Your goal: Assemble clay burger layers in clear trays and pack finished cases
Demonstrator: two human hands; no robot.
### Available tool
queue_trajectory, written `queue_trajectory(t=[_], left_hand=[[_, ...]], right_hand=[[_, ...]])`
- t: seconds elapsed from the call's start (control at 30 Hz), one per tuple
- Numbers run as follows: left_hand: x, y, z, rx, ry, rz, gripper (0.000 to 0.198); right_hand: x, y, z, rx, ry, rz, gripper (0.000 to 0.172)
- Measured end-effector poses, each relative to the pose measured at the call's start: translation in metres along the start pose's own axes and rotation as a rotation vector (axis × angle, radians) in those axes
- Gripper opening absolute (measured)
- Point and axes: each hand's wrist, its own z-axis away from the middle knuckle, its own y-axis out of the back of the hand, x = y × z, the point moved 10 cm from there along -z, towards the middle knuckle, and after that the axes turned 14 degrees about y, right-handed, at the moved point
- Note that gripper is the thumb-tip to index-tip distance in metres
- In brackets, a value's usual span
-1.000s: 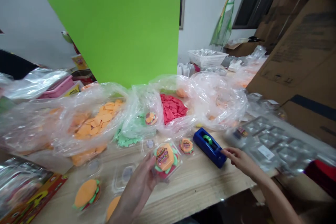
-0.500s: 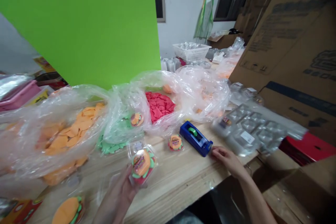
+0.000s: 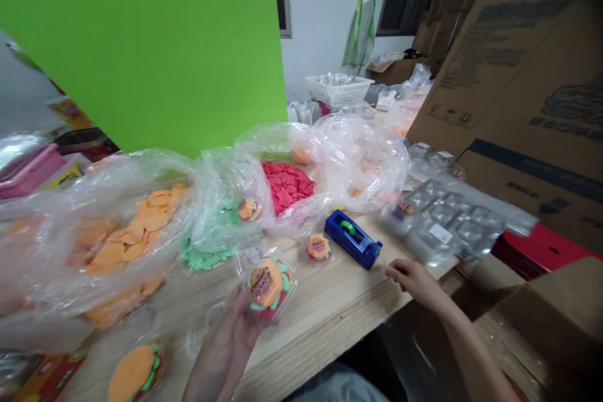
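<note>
My left hand [image 3: 238, 320] is closed around a clear plastic clamshell box [image 3: 271, 289], tilted above the table. Inside it shows a toy burger with an orange bun, green and red layers and a printed label. The clear lid stands off its far left side. Just right of the blue tape dispenser [image 3: 353, 240], which carries a green-cored roll, my right hand [image 3: 412, 279] has its thumb and fingers pinched together. Whatever is between those fingertips is too small to make out. A smaller packed burger [image 3: 319, 247] sits on the table left of the dispenser.
Plastic bags hold orange pieces [image 3: 136, 232], green pieces [image 3: 207, 254] and red pieces [image 3: 287, 187] along the back. Another burger [image 3: 134, 374] lies at the front left. Clear plastic trays [image 3: 440, 223] and a large carton [image 3: 522, 88] stand to the right.
My right hand has come away from the dispenser's cutting end, slightly to the right. The box in my left hand has shifted a little right. The view has turned slightly.
</note>
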Motion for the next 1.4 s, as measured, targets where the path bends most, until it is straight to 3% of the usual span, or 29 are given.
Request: queue_trajectory(t=[0.1,0.2,0.27,0.37,0.43,0.53,0.6,0.7,0.8,1.0,1.1,1.23,1.4], left_hand=[[0.0,-0.006,0.005,0.003,0.0,-0.005,0.038],[0.005,-0.024,0.009,-0.028,-0.038,0.002,0.033],[0.01,-0.038,0.013,-0.075,-0.074,0.001,0.031],[0.016,-0.052,0.019,-0.13,-0.127,-0.014,0.033],[0.018,-0.053,0.022,-0.125,-0.149,-0.01,0.035],[0.022,-0.051,0.025,-0.083,-0.189,-0.011,0.034],[0.024,-0.051,0.027,-0.057,-0.204,-0.028,0.031],[0.025,-0.052,0.027,-0.044,-0.195,-0.047,0.03],[0.026,-0.051,0.028,-0.045,-0.212,-0.047,0.032],[0.027,-0.043,0.03,-0.008,-0.29,-0.137,0.035],[0.027,-0.041,0.03,-0.012,-0.281,-0.123,0.031],[0.016,-0.044,0.024,-0.083,-0.119,-0.008,0.031],[0.01,-0.045,0.021,-0.114,-0.046,-0.025,0.025]], right_hand=[[-0.055,-0.006,0.033,-0.011,0.202,-0.312,0.028],[-0.131,-0.006,0.062,0.041,0.567,-0.702,0.023],[-0.173,-0.008,0.076,0.042,0.767,-0.845,0.017],[-0.215,-0.014,0.087,0.02,0.936,-0.956,0.018],[-0.229,-0.011,0.091,0.057,0.993,-0.972,0.019],[-0.241,-0.015,0.092,0.01,1.05,-0.885,0.02],[-0.241,-0.028,0.083,-0.069,1.002,-0.786,0.018],[-0.223,-0.043,0.057,-0.021,0.761,-0.667,0.015],[-0.206,-0.054,0.041,0.063,0.553,-0.634,0.026],[-0.196,-0.071,0.03,0.071,0.333,-0.621,0.039],[-0.199,-0.074,0.03,0.008,0.346,-0.668,0.038],[-0.213,-0.084,0.036,-0.201,0.421,-0.746,0.025],[-0.217,-0.077,0.035,-0.172,0.478,-0.628,0.026]])
